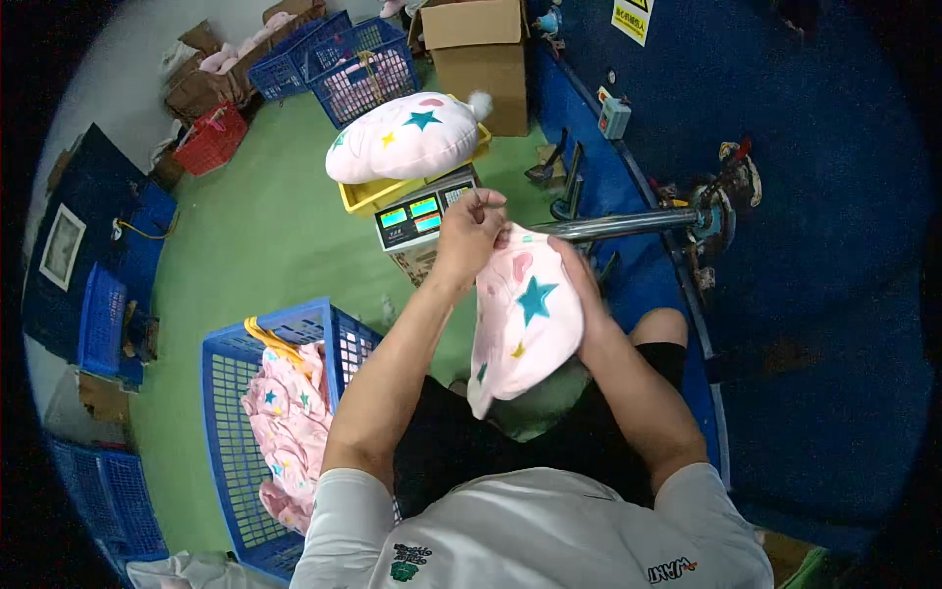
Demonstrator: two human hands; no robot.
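Note:
A limp pink plush cover [518,329] printed with green stars, a yellow shape and a pink heart hangs between my hands above my lap. My left hand [472,228] is closed at the cover's upper left edge, its fingers curled. My right hand [581,285] grips the right side, its fingers partly hidden behind the fabric. A metal tube [628,227] reaches from the blue machine to the cover's top edge; I cannot tell whether its end is inside. Beyond my left hand, a stuffed plush cushion [404,142] with a white pompom lies on a yellow tray [365,200].
Under the tray stands a digital scale [410,221] with lit displays. A blue basket [334,339] of pink covers [289,412] is at my left. The blue machine wall [805,294] fills the right. Farther back are a cardboard box [479,79], blue crates [324,54] and a red basket [211,139].

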